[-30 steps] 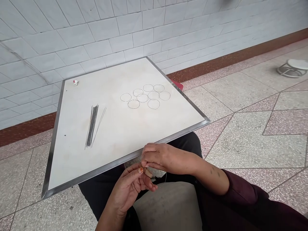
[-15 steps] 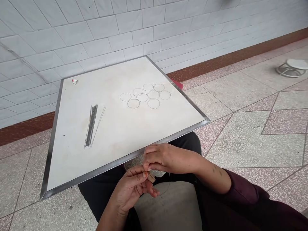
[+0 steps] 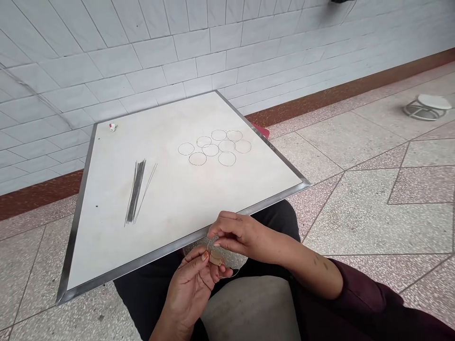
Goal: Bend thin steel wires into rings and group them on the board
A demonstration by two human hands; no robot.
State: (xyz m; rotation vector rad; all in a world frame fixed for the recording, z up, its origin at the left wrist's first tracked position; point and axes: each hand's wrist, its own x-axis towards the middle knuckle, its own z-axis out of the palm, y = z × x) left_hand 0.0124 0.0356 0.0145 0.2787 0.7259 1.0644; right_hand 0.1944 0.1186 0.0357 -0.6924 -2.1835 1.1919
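My left hand, low over my lap, pinches a thin metal wire between thumb and fingers. The wire curves out below the hand to the right, and a short bit rises from the fingertips. A tan band appears to be wrapped round one of the left fingers. Just above it, at the table's near edge, is my right hand; its thumb and bent fingers are apart beside the rising wire. Whether they touch the wire is hard to make out.
On the white metal-edged table lie a bundle of straight wires and several wire rings. A small white and red object sits at the far left corner. A stool stands on the floor at right.
My right fingers, pinched together against the left fingertips before, have parted and drawn slightly up and away. The wire's curve beside my left hand hangs lower. The view has tilted slightly upward.
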